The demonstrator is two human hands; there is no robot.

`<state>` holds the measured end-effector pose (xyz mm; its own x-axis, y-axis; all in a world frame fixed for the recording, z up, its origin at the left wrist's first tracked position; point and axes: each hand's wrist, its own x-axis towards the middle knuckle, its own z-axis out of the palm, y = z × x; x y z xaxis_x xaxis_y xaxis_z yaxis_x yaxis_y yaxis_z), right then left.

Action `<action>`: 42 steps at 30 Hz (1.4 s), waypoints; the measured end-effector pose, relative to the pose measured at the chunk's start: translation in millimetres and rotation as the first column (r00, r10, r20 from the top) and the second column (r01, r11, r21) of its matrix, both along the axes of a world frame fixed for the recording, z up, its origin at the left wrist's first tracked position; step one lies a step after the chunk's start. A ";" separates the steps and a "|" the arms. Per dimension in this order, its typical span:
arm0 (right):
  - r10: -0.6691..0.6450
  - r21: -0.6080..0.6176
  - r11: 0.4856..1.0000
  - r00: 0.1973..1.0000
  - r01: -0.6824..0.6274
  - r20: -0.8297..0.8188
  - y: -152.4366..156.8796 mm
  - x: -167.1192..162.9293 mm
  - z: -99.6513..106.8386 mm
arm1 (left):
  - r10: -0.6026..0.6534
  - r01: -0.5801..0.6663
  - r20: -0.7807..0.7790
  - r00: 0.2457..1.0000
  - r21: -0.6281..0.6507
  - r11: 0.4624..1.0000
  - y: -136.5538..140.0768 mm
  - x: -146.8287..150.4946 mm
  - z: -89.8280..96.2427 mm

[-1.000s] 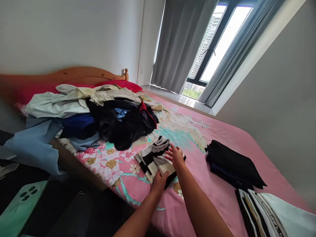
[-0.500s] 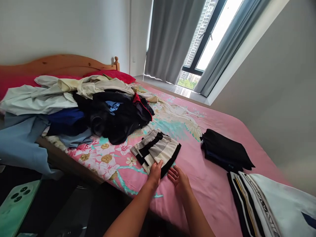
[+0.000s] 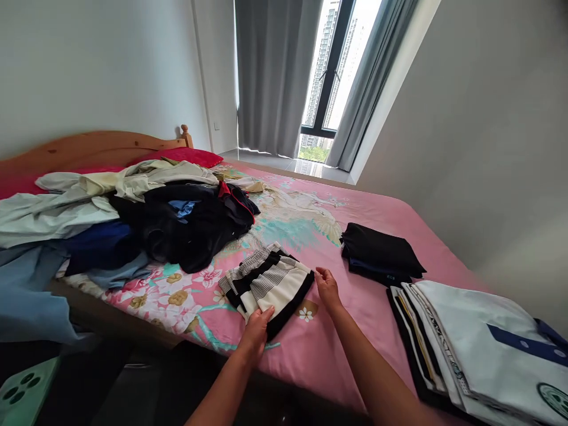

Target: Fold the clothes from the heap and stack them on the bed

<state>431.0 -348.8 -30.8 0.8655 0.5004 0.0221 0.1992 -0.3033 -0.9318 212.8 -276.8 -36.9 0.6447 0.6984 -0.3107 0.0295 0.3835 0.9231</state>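
Note:
A folded black-and-cream striped garment (image 3: pixel 270 281) lies on the pink floral bed sheet; whether it is a skirt or shorts I cannot tell. My left hand (image 3: pixel 256 332) grips its near edge, thumb on top and the other fingers tucked underneath. At the garment's right corner, on the black hem, my right hand (image 3: pixel 327 288) has its fingertips curled in and closed against the cloth. To the right of that hand sits a folded stack of black clothes (image 3: pixel 381 251).
A heap of loose dark and pale clothes (image 3: pixel 177 219) covers the bed's left side. Folded white shirts (image 3: pixel 479 337) form a stack at the right. A green phone (image 3: pixel 26 384) is at lower left. The wooden headboard (image 3: pixel 89 145) stands behind.
My right hand has moved up and away from me, from beside the near hem to the garment's right corner. My left hand stays on the near edge. The view has shifted rightward.

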 end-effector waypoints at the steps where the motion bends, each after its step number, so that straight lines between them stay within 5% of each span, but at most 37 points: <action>1: 0.036 -0.053 0.998 0.998 -0.034 0.043 5.4 6.6 2.5 | -0.007 0.007 0.011 1.000 -0.036 0.999 0.2 0.0 0.5; 7: 0.162 -0.411 0.908 0.973 -0.082 0.164 30.6 23.0 12.8 | 0.020 -0.003 0.089 0.996 -0.187 0.982 6.8 5.3 -4.5; 11: 0.200 -0.501 0.863 0.956 -0.069 0.213 33.9 23.8 17.9 | 0.021 0.001 0.114 0.993 -0.192 0.981 7.8 7.0 -9.4; 19: 0.203 -0.455 0.884 0.963 -0.102 0.178 10.0 30.2 10.3 | -0.014 0.022 0.058 0.998 -0.135 0.991 -7.7 1.9 4.2; 22: 0.118 -0.379 0.923 0.985 -0.062 0.126 -13.1 30.2 2.8 | -0.019 0.020 0.037 0.999 -0.029 0.999 -26.9 -7.9 -1.8; 25: -0.006 -0.285 0.958 0.998 0.023 0.061 -38.6 16.9 -2.6 | 0.118 -0.110 -0.036 0.992 0.165 0.980 -48.1 -26.4 -6.2; 28: -0.025 -0.104 0.995 0.978 0.003 -0.207 -60.8 -18.2 -6.7 | 0.174 -0.118 -0.056 0.983 0.531 0.839 -50.0 -42.5 8.1; 31: 0.114 0.225 0.974 0.772 0.039 -0.625 -71.7 -67.1 -9.1 | 0.031 0.054 -0.092 0.995 0.791 0.609 -19.5 -33.2 38.2; 34: 0.207 0.343 0.931 0.586 0.129 -0.783 -65.1 -107.3 -6.8 | -0.094 0.265 -0.248 0.964 0.894 0.361 31.0 3.1 60.7; 36: 0.210 0.351 0.920 0.539 0.173 -0.816 -51.7 -122.0 -3.5 | -0.049 0.439 -0.441 0.896 0.865 0.244 62.0 28.4 62.6; 39: 0.204 0.359 0.906 0.510 0.224 -0.835 -26.9 -129.5 -1.4 | 0.070 0.607 -0.641 0.764 0.751 0.258 89.9 47.5 48.5; 42: 0.228 0.412 0.870 0.519 0.271 -0.824 -8.7 -129.6 -4.4 | 0.099 0.612 -0.663 0.742 0.730 0.306 97.3 43.8 30.2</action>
<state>301.3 -357.5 -35.1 0.6029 0.6233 -0.4980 -0.7339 0.1885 -0.6525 256.6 -179.5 -6.7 0.8201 0.5715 0.0302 0.5101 -0.7539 0.4141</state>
